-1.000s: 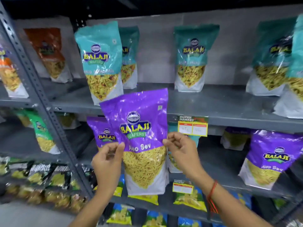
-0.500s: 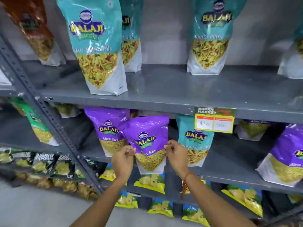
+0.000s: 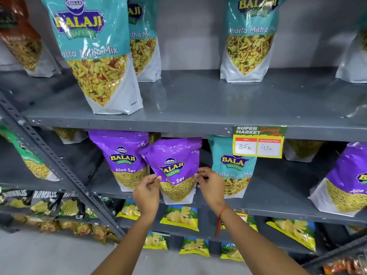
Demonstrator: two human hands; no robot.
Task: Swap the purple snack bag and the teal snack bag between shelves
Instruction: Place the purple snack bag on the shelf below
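Note:
A purple Aloo Sev snack bag (image 3: 174,167) stands on the middle shelf (image 3: 274,203), tilted a little. My left hand (image 3: 147,193) pinches its left edge and my right hand (image 3: 210,185) pinches its right edge. Just right of it on the same shelf stands a teal Khatta Mitha Mix bag (image 3: 230,167), partly behind my right hand. Another purple bag (image 3: 121,155) stands just left. On the upper shelf (image 3: 198,110) a large teal bag (image 3: 95,50) stands near the front edge, with two more teal bags (image 3: 250,38) further back.
A price tag (image 3: 259,141) hangs from the upper shelf's edge. A further purple bag (image 3: 345,179) stands at the right. Yellow chip packets (image 3: 181,217) fill the lower shelves. A slanted grey metal upright (image 3: 51,157) divides off the left bay, with an orange bag (image 3: 21,40) above.
The purple bag went from held up in front of the upper shelf down and back onto the middle shelf. Both hands followed it and still hold its edges.

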